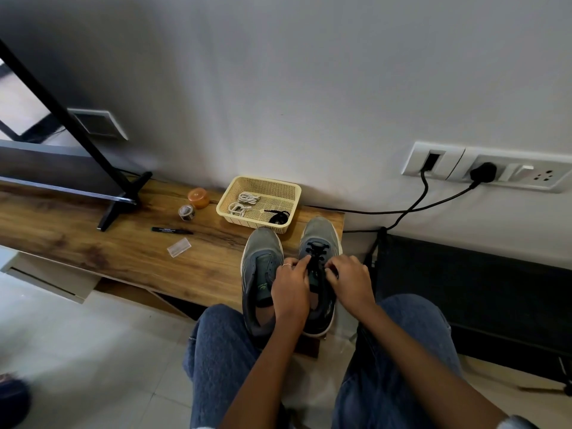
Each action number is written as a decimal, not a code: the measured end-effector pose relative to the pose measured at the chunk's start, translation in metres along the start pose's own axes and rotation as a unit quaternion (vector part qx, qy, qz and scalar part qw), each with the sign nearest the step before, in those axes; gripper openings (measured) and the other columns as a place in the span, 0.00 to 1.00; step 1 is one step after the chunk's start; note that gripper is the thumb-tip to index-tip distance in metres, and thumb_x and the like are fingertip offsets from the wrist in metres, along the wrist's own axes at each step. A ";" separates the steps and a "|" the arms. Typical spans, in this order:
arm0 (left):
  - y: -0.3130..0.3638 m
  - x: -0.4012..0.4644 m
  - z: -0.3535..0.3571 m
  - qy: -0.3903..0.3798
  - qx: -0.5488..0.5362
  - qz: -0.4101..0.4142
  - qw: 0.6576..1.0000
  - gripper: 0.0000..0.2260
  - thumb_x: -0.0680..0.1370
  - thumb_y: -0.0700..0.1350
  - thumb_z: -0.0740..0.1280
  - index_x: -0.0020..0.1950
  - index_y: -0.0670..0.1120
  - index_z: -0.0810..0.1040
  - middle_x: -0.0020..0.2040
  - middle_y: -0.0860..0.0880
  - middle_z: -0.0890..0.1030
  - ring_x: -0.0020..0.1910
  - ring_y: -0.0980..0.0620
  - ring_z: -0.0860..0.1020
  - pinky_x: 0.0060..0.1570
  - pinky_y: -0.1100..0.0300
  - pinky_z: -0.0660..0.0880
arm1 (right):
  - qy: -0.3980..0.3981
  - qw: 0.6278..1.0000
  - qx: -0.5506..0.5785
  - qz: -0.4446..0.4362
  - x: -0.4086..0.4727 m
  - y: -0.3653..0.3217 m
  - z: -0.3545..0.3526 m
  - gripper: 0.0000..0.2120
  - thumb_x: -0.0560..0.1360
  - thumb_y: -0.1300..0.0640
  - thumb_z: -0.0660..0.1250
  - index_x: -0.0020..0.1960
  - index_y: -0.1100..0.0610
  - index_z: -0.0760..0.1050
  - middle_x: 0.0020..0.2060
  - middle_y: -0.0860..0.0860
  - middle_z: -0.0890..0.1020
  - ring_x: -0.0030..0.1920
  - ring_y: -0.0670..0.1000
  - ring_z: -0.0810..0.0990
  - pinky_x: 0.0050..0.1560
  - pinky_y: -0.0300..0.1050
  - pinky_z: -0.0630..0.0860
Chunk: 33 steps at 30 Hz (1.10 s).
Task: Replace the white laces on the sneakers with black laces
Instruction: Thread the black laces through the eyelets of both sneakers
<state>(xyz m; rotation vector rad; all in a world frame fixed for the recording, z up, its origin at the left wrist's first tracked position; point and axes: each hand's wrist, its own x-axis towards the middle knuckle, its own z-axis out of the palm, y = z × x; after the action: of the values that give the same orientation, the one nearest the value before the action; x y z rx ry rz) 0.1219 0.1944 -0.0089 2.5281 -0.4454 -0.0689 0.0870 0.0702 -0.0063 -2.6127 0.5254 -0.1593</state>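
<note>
The left hand [291, 287] lies over the tongue of the right-hand sneaker [318, 274], its forefinger stretched forward onto the black lace [314, 252] threaded through the upper eyelets; the other fingers are curled, and whether they pinch a lace end I cannot tell, since the knuckles hide it. The right hand [348, 278] sits on the outer side of the same shoe, fingers bent inward at the eyelet row, seemingly nipping the lace there, though the tips are blurred. Just beside it, touching along the side, the left-hand sneaker [261, 274] stands with no lace through its eyelets, partly covered by the left wrist.

Both shoes rest toes toward the wall on the end of a wooden bench [123, 243]. Directly beyond the toes, almost touching them, is a cream plastic basket [295, 193] holding two coiled white laces [244, 202] and one bundled spare black lace [278, 217]. Further left on the bench lie a clear small packet [179, 247], a black marker [171, 231], a tape roll [187, 212] and an orange round container [198, 198], then a black stand foot [123, 199]. Black cables [411, 205] run from the wall sockets [486, 170] down behind the bench.
</note>
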 end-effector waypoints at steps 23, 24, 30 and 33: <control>0.001 0.000 -0.001 -0.025 0.033 0.006 0.999 0.17 0.82 0.42 0.57 0.69 0.54 0.71 0.62 0.47 0.70 0.57 0.49 0.70 0.52 0.54 0.75 | -0.157 0.831 0.426 0.321 0.013 0.004 -0.012 0.10 0.78 0.60 0.58 0.38 0.57 0.71 0.35 0.54 0.75 0.36 0.49 0.73 0.36 0.41 0.68; 0.001 0.000 -0.002 -0.027 0.032 0.008 0.999 0.17 0.81 0.42 0.57 0.69 0.54 0.71 0.63 0.47 0.69 0.58 0.49 0.70 0.52 0.54 0.75 | -0.141 0.859 0.399 0.290 0.012 0.004 -0.010 0.09 0.78 0.60 0.59 0.39 0.57 0.70 0.36 0.54 0.74 0.36 0.49 0.72 0.37 0.41 0.68; 0.000 -0.002 -0.001 -0.006 0.015 -0.002 1.000 0.15 0.81 0.41 0.58 0.67 0.51 0.74 0.63 0.46 0.71 0.58 0.48 0.71 0.51 0.55 0.75 | -0.081 0.937 0.304 0.149 0.003 0.004 -0.002 0.03 0.76 0.60 0.65 0.44 0.57 0.76 0.36 0.48 0.76 0.39 0.47 0.74 0.37 0.37 0.68; 0.001 -0.002 0.000 0.002 0.009 -0.003 1.000 0.15 0.82 0.42 0.57 0.67 0.51 0.73 0.62 0.46 0.72 0.56 0.48 0.72 0.48 0.56 0.74 | -0.073 0.949 0.276 0.136 0.000 0.005 -0.002 0.06 0.77 0.59 0.64 0.41 0.57 0.74 0.35 0.49 0.75 0.36 0.46 0.72 0.35 0.39 0.66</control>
<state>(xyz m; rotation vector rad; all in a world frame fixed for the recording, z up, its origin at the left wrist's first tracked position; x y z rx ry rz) 0.1203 0.1945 -0.0085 2.5477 -0.4378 -0.0628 0.0851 0.0658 -0.0070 -1.9690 0.6706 -0.0167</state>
